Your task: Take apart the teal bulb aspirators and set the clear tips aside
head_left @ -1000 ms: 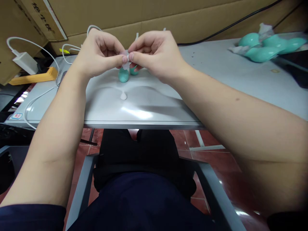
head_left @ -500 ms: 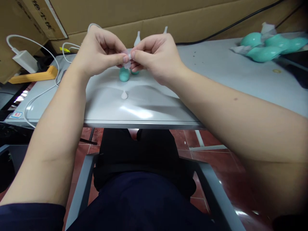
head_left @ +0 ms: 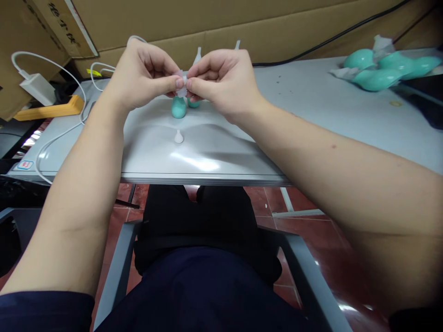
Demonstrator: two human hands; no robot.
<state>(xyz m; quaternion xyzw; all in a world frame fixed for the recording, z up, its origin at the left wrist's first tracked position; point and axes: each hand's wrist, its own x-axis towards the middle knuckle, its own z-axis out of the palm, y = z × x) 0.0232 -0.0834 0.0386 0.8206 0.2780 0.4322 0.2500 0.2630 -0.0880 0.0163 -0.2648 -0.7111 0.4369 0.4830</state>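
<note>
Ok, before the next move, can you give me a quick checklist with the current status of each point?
1. Left hand gripping the translucent piece: ok, pinched at thumb and fingers.
2. Right hand on that piece too: ok, pinching its other side.
3. White cone-shaped piece apart from both hands: ok, on the table nearer the person.
4. Front teal bulb touching the translucent piece: cannot tell, they overlap in view.
5. Rear teal bulb fully visible: not ok, partly hidden.

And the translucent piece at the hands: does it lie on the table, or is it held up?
Held up. The left hand and the right hand pinch the translucent piece between them, above the table.
</note>
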